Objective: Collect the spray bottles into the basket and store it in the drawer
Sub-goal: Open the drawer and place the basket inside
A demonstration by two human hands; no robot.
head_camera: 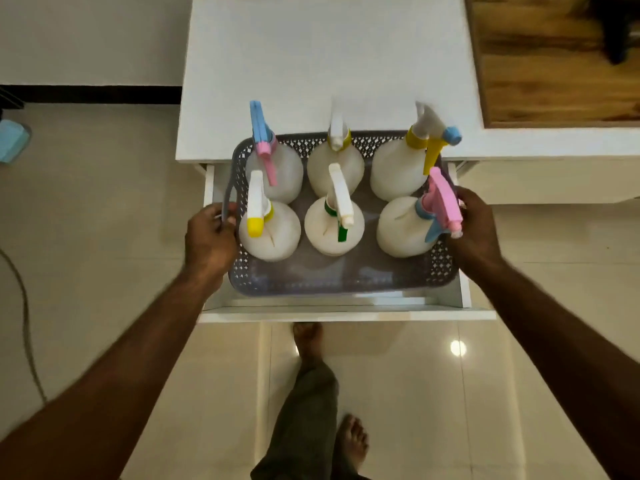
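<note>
While both hands grip its two short ends, the grey plastic basket with little holes in its walls (341, 284) sits over the open white drawer (346, 315), partly under the edge of the white cabinet top (311, 57). I cannot tell if the basket rests on the drawer floor. The left hand (209, 239) is curled tight around the basket's left rim. The right hand (474, 230) is wrapped around the right rim, just beside a pink spray head. Six round white plastic spray bottles stand upright inside the basket, in two rows of three. In the far row are the bottle with a blue and pink top (277, 168), the bottle with a white top and yellow ring (334, 168) and the bottle with a yellow trigger and blue tip (394, 171). In the near row are the bottle with a yellow tip (273, 233), the bottle with a green trigger (327, 230) and the bottle with a pink and blue top (403, 228). The bottles stand close together. Below the drawer are two bare feet (351, 441) on the shiny tiled floor (433, 393).
</note>
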